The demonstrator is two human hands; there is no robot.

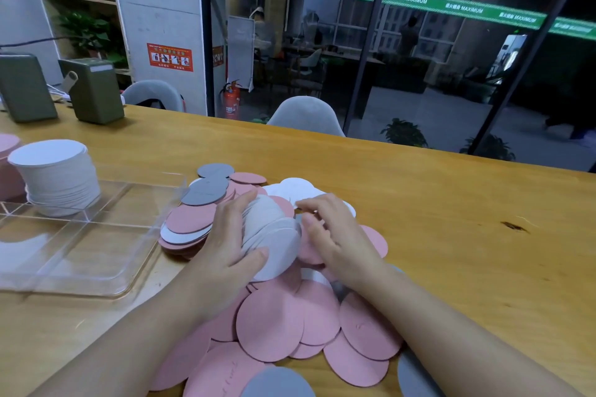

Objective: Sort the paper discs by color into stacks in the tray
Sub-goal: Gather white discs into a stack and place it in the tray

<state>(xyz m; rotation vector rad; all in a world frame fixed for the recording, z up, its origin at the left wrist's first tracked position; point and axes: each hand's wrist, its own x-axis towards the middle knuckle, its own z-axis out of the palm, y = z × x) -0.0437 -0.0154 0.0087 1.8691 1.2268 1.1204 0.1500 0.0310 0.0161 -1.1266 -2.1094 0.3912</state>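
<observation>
A loose heap of pink discs (271, 325), white discs (296, 188) and grey discs (206, 192) covers the table in front of me. My left hand (232, 242) grips a bundle of white discs (274, 235) held on edge above the heap, thumb curled over its near side. My right hand (329, 232) rests against the bundle's right side, fingers bent on the discs. A clear tray (106, 280) with dividers lies to the left. A tall white stack (58, 177) stands in its far compartment, with a pink stack (8, 164) at the left edge.
Two olive-green boxes (93, 90) stand at the table's far left. Grey chairs (306, 116) sit behind the far table edge, in front of a glass wall. The tray's near compartments hold no discs. Bare wooden tabletop (483, 235) stretches to the right.
</observation>
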